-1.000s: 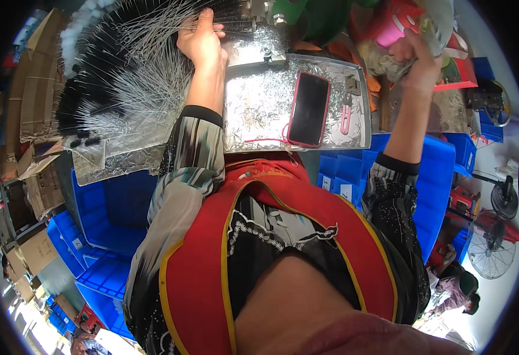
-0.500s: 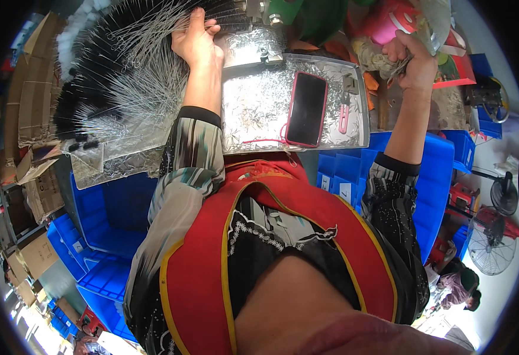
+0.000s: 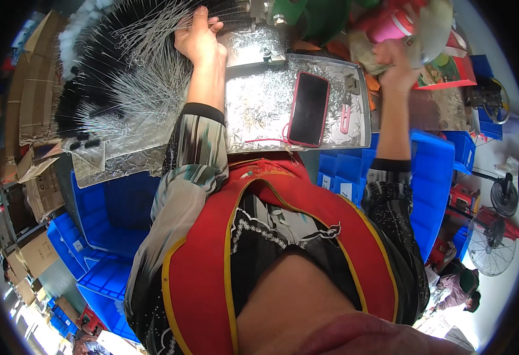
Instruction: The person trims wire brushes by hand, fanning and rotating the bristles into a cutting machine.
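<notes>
Head view: the left hand (image 3: 201, 42) is at the upper edge of a heap of wires (image 3: 153, 80), its thumb raised and its fingers bent, with the upper wires running right up to and behind them. Whether those fingers clamp any wire I cannot tell, since the palm side is partly hidden. The wires are thin, stiff, silvery metal, several ending in small loops, and they fan out over black brushes (image 3: 79, 77) with fine, dense bristles. The right hand (image 3: 397, 68) is blurred, fingers curled just below a smooth pink cylinder (image 3: 391, 26); I cannot tell whether they grip anything. Between the two forearms lies a shallow, pale tray (image 3: 259, 115), its bright floor littered with short, needle-like clippings (image 3: 247, 83). On it rest a flat, dark-screened phone (image 3: 308, 109) in a reddish case, a slim pink cutter (image 3: 345, 118) and a small, blocky metal piece (image 3: 351, 84). Above the tray curves a glossy green machine part (image 3: 324, 22). Ribbed blue plastic bins (image 3: 108, 204) stand lower down.
</notes>
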